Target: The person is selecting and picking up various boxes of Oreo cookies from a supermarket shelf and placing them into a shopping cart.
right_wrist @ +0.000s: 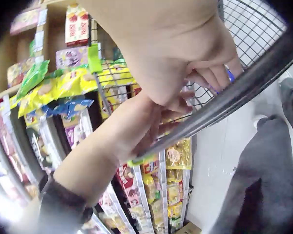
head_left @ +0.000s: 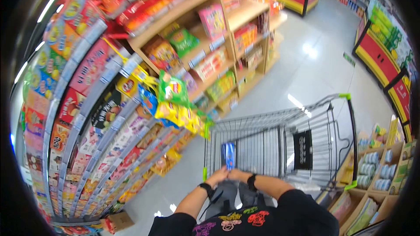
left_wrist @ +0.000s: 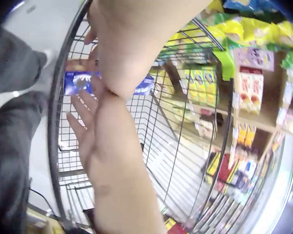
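We see a long blue pack (head_left: 228,150) over the wire shopping cart (head_left: 351,126), on the cart's left side. It lies just past our two hands, on the far side of them, and its long way runs straight out from near to far. Its near end sits right between our left hand (head_left: 218,175) and our right hand (head_left: 235,175), which come together there, so we cannot say which one is nearer. In the view from the left wrist, our right hand has its fingers loose and spread, with the tips at the pack's edge. Our left hand is at the pack too, but our own arm covers much of it, so we cannot tell if it grips the pack or only touches it. The same arm hides the middle of the pack, and we see just its two ends. In the view from the right wrist, only a tiny bit of blue peeks out by our fingers. We cannot tell if the pack rests on the wires or is held up above them. The writing on it is too blurry to read.
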Demonstrator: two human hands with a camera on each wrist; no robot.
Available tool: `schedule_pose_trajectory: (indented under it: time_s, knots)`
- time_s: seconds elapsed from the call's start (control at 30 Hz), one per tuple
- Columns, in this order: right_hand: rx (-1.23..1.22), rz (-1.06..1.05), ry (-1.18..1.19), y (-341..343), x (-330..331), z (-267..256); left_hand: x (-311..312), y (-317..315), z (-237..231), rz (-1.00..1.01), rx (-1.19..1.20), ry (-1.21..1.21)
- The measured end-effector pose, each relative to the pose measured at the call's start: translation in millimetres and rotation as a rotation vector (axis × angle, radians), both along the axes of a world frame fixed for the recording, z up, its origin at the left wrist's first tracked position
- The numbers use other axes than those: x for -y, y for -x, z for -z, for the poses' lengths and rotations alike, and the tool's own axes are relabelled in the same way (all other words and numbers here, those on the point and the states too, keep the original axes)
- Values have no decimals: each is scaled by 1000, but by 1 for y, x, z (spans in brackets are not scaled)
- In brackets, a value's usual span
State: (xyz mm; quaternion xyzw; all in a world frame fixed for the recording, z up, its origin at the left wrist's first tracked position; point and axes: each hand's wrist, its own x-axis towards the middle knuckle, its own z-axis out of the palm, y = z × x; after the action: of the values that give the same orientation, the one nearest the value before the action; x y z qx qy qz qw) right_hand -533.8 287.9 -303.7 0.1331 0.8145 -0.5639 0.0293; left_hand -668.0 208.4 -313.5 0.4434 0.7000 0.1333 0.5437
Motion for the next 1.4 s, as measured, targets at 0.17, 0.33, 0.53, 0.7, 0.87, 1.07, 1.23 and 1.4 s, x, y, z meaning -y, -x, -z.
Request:
schedule_pose_trajectory:
  time_s: [0.17,0.33,0.53,0.7,0.87,1.07,1.23,1.4]
  knots:
    - [306,-182,-147,-7,34,10,10,-7,-73,389,-314,-1]
    - [427,-33,-79,-44,39,-95,20,-15,-62,493,-323,-125]
    - [456,-26,-286,-82,62,-85,52,-30,-99,632,-332,-212]
    - [579,-7,-381,-123,78,-101,93,-59,-139,943,-581,-359]
    - [767,164,-441,-170,127,-150,125,-83,-158,1073,-638,-547]
    - [963,536,-654,-248,193,-133,123,-106,-150,1215,-696,-586]
    - [833,1047,-985,-318,260,-123,131,-168,-114,1322,-506,-481]
    - [795,1186,-652,-314,347,-130,172,-260,-136,1413,-474,-341]
